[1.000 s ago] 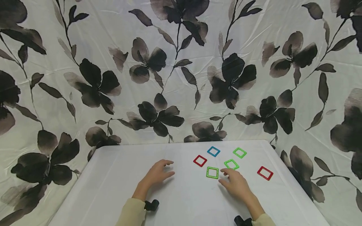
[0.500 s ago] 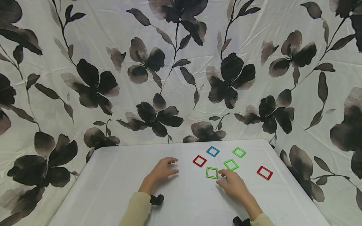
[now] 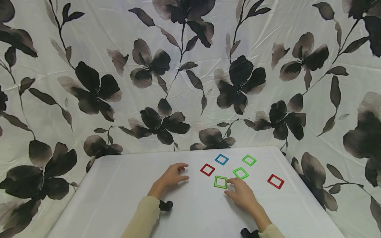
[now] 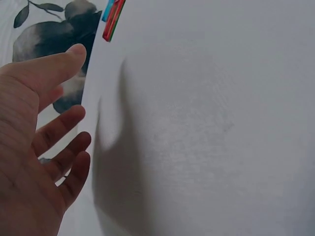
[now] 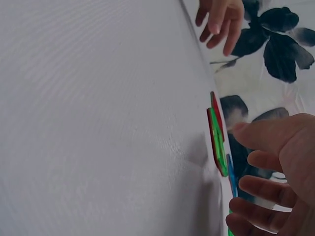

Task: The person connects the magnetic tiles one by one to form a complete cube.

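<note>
Several thin, hollow plastic squares lie flat on the white table. My right hand [image 3: 241,194] hovers with relaxed fingers and nothing in its grasp; its index fingertip is right at the right edge of the nearest green square frame [image 3: 221,177]. Left of the group, my left hand [image 3: 172,175] is held over the table, thumb and fingers apart, holding nothing. Just behind the nearest frame lie a second green square frame [image 3: 237,169] and a red square frame [image 3: 203,167]. In the right wrist view, the squares appear almost edge-on beside my right thumb [image 5: 261,133].
Farther back are a blue square frame [image 3: 218,156] and a third green square frame [image 3: 252,157]. Another red square frame [image 3: 278,178] sits apart on the right. A floral curtain [image 3: 160,66] hangs behind the table's [image 3: 134,178] far edge.
My left hand has moved right and slightly forward, closer to the squares. My right index fingertip has come a little nearer the green frame. The head view has shifted slightly; the squares lie unmoved.
</note>
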`<act>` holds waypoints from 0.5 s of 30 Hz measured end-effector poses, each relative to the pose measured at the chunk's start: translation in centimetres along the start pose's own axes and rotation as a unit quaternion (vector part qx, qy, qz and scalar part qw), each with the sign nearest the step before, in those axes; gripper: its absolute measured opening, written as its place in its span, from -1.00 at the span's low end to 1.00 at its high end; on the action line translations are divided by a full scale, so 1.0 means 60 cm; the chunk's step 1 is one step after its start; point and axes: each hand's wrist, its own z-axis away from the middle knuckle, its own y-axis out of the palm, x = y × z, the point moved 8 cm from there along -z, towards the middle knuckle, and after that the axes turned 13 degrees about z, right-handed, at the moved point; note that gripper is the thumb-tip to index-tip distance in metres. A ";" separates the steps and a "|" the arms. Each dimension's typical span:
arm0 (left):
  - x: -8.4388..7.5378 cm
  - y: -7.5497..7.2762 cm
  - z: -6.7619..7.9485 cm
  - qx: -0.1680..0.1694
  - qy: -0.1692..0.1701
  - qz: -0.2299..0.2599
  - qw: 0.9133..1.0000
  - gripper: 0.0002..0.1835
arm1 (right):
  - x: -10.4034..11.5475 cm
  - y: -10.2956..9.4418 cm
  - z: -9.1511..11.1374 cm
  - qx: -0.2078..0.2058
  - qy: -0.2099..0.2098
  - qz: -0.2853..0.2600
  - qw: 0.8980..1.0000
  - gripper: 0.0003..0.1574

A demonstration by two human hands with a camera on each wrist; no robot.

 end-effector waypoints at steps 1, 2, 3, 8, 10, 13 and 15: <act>0.001 -0.001 -0.003 0.000 -0.002 -0.002 1.000 -0.41 | 0.002 0.000 -0.001 0.000 -0.001 -0.001 1.000 -0.50; 0.002 -0.001 -0.007 0.000 -0.005 -0.003 1.000 -0.41 | 0.003 0.000 -0.002 0.000 -0.001 0.001 1.000 -0.50; 0.001 -0.001 -0.010 0.001 -0.005 -0.003 1.000 -0.41 | 0.004 0.001 -0.004 -0.001 -0.001 0.003 1.000 -0.50; -0.011 0.001 -0.027 0.010 -0.004 0.014 1.000 -0.42 | 0.003 0.004 -0.007 0.001 0.004 0.004 1.000 -0.48; -0.016 0.005 -0.031 0.017 -0.007 0.020 1.000 -0.40 | 0.001 0.007 -0.005 0.007 0.010 0.005 1.000 -0.47; -0.019 0.011 -0.033 0.027 -0.012 0.022 0.999 -0.38 | 0.000 0.010 -0.003 0.015 0.018 0.004 1.000 -0.45; -0.020 0.013 -0.035 0.031 -0.011 0.018 0.999 -0.36 | 0.001 0.013 -0.004 0.019 0.017 0.002 1.000 -0.44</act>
